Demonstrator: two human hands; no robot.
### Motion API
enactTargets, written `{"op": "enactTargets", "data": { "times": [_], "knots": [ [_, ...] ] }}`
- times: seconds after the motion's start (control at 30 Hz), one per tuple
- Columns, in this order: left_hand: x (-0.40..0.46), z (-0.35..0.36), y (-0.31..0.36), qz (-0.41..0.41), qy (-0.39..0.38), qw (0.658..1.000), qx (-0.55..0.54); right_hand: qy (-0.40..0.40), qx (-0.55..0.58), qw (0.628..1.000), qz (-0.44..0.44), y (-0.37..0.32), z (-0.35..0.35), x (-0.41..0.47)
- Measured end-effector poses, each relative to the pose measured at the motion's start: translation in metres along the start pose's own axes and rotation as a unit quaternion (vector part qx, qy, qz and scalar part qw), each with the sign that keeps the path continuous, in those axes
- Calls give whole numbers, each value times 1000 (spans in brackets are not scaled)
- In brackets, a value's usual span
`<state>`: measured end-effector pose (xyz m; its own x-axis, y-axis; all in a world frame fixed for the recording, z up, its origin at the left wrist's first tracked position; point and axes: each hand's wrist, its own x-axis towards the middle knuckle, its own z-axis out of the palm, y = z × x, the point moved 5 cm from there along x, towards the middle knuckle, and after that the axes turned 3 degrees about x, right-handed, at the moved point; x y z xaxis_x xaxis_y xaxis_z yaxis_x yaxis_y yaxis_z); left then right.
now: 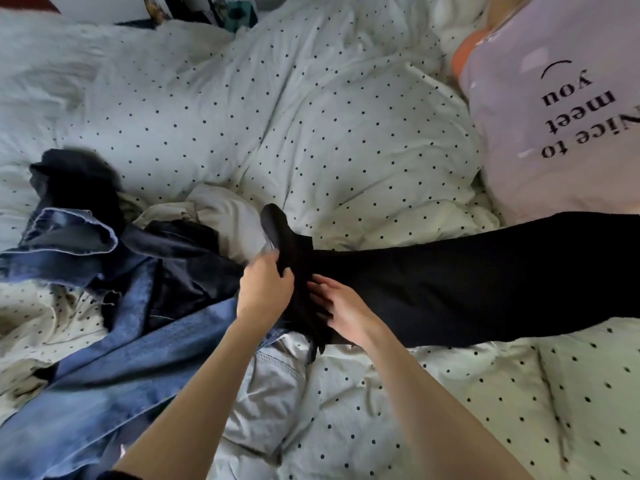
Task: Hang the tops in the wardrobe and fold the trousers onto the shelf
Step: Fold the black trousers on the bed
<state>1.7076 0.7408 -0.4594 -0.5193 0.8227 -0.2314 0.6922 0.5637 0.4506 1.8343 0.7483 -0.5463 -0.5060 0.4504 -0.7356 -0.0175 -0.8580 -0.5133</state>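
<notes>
Where the black trousers [467,282] lie across the bed's dotted duvet [277,116], the left hand [265,289] grips their bunched end, grip closed on the fabric. The right hand [343,313] rests on them, fingers spread. Blue jeans [121,358] lie heaped left; a lilac printed top [554,133] lies upper right.

Reaching forward with both bare arms, side by side. Left hand [265,289] curling its fingers around bunched black cloth [450,282], thumb up. Right hand [341,311] lying just beside it, fingers spread and straight, pressing flat.
</notes>
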Motion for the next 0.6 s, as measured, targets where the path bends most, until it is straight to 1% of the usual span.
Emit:
{"op": "enactTargets", "data": {
  "times": [0.07,0.1,0.13,0.2,0.23,0.27,0.33,0.37,0.4,0.47,0.5,0.57,0.6],
  "knots": [
    [-9,27,30,45,-34,998,-11,59,80,995,-21,-7,-43,-16],
    [-16,48,46,74,-70,995,-23,91,97,991,-33,-9,-71,-28],
    [-23,70,56,96,-119,988,-33,122,95,987,-43,-9,-96,-41],
    [-37,112,67,120,-213,969,-32,186,44,980,-57,-6,-143,-66],
    [-42,127,65,117,-223,967,-26,209,8,976,-56,-3,-159,-76],
    [-41,135,59,102,-211,972,-24,222,-27,973,-56,0,-171,-79],
    [-34,138,36,42,-150,987,-35,226,-136,963,-61,4,-176,-73],
    [-28,138,21,8,-120,992,-36,219,-213,949,-71,4,-172,-65],
    [-22,141,2,-32,-110,993,-31,208,-293,929,-86,7,-166,-53],
    [-15,143,-27,-104,-128,986,-27,194,-419,879,-117,7,-153,-33],
    [-13,149,-39,-123,-145,981,-31,194,-456,861,-116,10,-150,-22],
    [-10,161,-52,-139,-171,972,-81,207,-503,833,-100,12,-150,-3],
    [-8,167,-55,-150,-176,965,-122,218,-510,827,-95,13,-152,4]
  ]
}}
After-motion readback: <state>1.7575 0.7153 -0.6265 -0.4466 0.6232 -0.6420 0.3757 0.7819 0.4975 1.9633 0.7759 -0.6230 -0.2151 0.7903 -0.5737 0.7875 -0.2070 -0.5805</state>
